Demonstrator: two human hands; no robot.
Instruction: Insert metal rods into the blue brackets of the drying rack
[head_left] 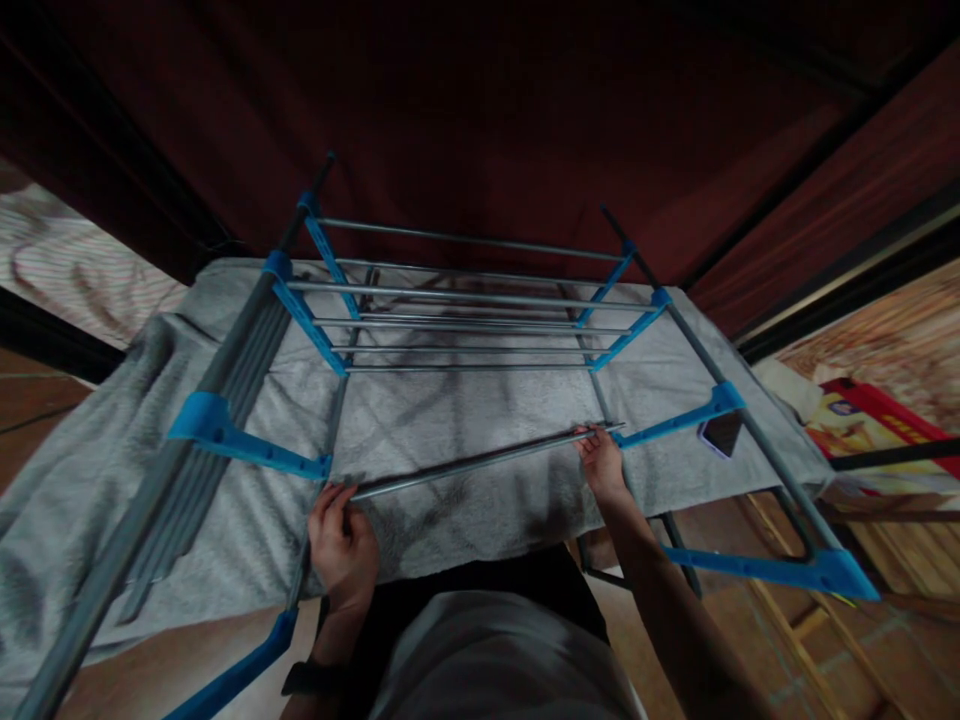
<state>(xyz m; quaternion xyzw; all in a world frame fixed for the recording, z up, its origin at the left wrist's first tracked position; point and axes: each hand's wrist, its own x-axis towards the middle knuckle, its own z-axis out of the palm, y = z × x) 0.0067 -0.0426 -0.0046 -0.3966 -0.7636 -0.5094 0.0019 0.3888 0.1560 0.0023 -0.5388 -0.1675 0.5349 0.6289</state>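
One loose thin grey metal rod (480, 460) across the drying rack (247, 445), my left hand (341, 540) pinching one end, my right hand (602, 462) fingers curled round the other, six rods already fitted, grey towel (450, 420) underneath
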